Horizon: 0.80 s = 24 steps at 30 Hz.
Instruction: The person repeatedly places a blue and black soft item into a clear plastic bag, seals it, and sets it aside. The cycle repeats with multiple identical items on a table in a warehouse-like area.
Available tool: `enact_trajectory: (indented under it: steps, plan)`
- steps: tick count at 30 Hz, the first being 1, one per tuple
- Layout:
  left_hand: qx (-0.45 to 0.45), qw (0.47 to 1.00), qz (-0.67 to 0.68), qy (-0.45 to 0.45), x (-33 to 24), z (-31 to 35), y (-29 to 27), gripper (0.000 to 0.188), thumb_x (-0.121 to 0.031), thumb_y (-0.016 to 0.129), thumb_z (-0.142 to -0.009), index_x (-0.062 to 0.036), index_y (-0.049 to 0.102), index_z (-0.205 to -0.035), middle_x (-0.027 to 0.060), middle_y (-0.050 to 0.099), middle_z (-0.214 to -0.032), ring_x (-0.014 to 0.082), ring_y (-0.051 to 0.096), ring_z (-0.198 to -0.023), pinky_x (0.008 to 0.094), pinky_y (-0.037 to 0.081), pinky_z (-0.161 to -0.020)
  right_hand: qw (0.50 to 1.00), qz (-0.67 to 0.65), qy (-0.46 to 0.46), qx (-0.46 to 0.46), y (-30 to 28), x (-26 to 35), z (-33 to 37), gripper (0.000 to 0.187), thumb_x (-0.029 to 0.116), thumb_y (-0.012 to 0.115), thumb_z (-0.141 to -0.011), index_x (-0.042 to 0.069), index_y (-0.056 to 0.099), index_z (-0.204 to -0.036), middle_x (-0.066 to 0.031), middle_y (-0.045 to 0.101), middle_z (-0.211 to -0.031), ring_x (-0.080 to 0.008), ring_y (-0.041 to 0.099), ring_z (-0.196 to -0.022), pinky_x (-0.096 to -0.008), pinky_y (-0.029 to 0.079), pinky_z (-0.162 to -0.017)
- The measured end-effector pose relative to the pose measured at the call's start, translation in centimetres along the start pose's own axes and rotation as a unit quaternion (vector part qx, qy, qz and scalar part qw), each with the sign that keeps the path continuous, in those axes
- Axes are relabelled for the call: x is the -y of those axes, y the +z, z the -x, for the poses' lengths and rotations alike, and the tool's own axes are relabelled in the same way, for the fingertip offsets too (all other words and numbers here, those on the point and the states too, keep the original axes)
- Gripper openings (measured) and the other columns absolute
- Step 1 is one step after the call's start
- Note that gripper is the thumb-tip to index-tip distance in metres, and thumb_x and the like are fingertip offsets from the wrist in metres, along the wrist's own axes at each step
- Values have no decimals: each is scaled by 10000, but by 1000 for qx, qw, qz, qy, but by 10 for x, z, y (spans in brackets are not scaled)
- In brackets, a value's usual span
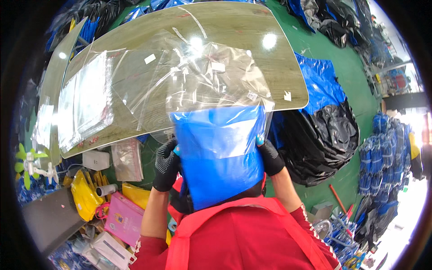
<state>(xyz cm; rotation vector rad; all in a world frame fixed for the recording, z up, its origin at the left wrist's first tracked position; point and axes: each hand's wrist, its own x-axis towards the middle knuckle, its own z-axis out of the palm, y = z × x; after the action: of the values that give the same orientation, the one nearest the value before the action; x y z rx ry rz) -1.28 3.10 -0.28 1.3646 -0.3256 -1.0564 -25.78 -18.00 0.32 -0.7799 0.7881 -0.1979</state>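
A folded blue plastic sheet [220, 157] hangs at the near edge of the table, in front of my chest. Its upper part sits inside a clear plastic bag [216, 90], whose crumpled far end lies on the tabletop. My left hand [167, 163], in a black dotted glove with light-blue fingertips, grips the sheet's left edge. On the right edge my right hand [271, 155], gloved the same way, is closed, with the bag's side close to its fingers. The sheet hides part of the fingers of both hands, and I cannot tell whether they also pinch the bag.
The wood-grain table [252, 27] carries a stack of clear bags [85, 101] on the left. A black and blue plastic heap [321, 135] lies on the green floor at right. Near my left are a pink bag [123, 218], yellow bags [85, 195] and a small fan [31, 164].
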Motion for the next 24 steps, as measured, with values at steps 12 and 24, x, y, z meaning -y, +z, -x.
enact_trajectory:
  steps: [12,24]
  plan:
    - [130,954,267,38,-11,12,63,594,-173,709,-827,-24,459,-1345,75,565,-1256,166,532,-1148,319,423,-987,996,-80,-5,-27,-33,-35,-22,528,469,457,-967,88,475,-1332,-106,569,-1258,-241,563,-1098,-391,483,-930]
    - [-133,920,-261,259,31,24,59,274,-143,616,-848,12,620,-1074,212,662,-957,315,658,-887,372,507,-752,883,272,-264,-278,3,-21,2,550,447,496,-965,-3,487,-1280,-141,541,-1253,-206,528,-1085,-353,448,-909]
